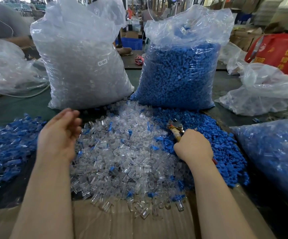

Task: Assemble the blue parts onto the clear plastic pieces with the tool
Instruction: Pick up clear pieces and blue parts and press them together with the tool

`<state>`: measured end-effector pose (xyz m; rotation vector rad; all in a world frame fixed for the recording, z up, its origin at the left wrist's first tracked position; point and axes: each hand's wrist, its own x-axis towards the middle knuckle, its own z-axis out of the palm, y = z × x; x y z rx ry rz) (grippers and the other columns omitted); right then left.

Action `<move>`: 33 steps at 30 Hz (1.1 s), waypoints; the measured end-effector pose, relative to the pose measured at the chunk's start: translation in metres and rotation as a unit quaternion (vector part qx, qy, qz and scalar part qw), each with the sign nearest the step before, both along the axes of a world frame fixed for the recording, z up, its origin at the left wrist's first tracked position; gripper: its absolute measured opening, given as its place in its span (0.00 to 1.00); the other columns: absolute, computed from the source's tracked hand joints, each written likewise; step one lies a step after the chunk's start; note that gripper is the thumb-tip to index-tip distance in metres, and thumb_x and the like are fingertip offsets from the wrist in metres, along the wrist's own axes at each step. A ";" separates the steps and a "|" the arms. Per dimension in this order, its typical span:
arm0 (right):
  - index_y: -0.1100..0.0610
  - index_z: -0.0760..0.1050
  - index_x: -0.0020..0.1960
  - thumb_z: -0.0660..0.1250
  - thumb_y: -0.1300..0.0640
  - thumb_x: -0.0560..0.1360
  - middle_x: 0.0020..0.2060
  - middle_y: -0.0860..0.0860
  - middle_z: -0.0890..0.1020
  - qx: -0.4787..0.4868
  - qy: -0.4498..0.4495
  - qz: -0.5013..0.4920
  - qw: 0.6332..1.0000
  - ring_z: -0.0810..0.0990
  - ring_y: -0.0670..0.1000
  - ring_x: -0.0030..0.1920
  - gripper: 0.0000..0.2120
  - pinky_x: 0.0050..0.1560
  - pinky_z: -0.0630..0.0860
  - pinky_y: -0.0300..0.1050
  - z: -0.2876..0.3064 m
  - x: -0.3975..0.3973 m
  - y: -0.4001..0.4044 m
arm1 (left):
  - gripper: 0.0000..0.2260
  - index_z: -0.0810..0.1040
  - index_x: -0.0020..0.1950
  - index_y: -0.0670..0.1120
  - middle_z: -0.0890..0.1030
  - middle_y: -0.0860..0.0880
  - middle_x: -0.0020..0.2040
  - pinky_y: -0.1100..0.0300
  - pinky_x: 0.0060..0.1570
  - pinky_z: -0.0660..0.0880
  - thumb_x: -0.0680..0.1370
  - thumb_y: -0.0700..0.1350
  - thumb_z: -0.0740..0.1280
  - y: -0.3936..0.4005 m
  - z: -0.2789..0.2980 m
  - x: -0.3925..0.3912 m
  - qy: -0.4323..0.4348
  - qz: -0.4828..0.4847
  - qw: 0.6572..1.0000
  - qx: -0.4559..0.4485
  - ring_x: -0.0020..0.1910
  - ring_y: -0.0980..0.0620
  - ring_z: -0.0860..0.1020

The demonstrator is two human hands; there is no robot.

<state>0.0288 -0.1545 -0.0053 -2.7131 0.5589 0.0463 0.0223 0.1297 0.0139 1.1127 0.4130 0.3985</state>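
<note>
Head view: R hand (194, 146) gripped tool (176, 129) over blue parts (226, 147). L hand (60, 135) hovered w/ fingers loose, holding nothing, beside clear pieces (122, 152) heaped mid-table (10, 104), btwn both hands.

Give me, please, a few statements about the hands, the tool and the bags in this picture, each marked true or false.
1. The right hand grips the tool. True.
2. The left hand holds a blue part. False: it is open above the table and holds nothing.
3. The bag of blue parts stands to the right of the bag of clear pieces. True.
4. The label reading SJ-017 is on the blue bag. False: the label is on the bag of clear pieces.
5. The loose clear pieces lie between the hands. True.
</note>
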 end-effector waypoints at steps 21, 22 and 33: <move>0.54 0.65 0.38 0.67 0.57 0.74 0.35 0.52 0.72 -0.013 -0.031 0.002 0.999 0.69 0.51 0.32 0.12 0.27 0.61 0.43 -0.003 0.002 -0.001 | 0.07 0.74 0.45 0.54 0.77 0.55 0.43 0.57 0.47 0.73 0.75 0.44 0.71 -0.064 -0.016 0.006 0.149 -0.164 0.754 0.618 0.45 0.53 0.76; 0.54 0.65 0.38 0.67 0.57 0.74 0.35 0.52 0.72 -0.015 -0.036 -0.001 0.999 0.69 0.51 0.32 0.12 0.27 0.61 0.42 -0.002 0.001 -0.001 | 0.06 0.75 0.46 0.54 0.77 0.55 0.43 0.57 0.46 0.72 0.76 0.44 0.70 -0.064 -0.016 0.007 0.143 -0.161 0.752 0.623 0.45 0.53 0.76; 0.54 0.71 0.48 0.67 0.51 0.75 0.41 0.53 0.77 0.050 -0.119 0.025 0.991 0.75 0.57 0.42 0.08 0.38 0.68 0.47 -0.002 0.006 -0.001 | 0.08 0.82 0.55 0.52 0.77 0.59 0.39 0.64 0.37 0.68 0.78 0.46 0.68 -0.070 -0.018 0.008 0.120 -0.143 0.752 0.632 0.35 0.64 0.73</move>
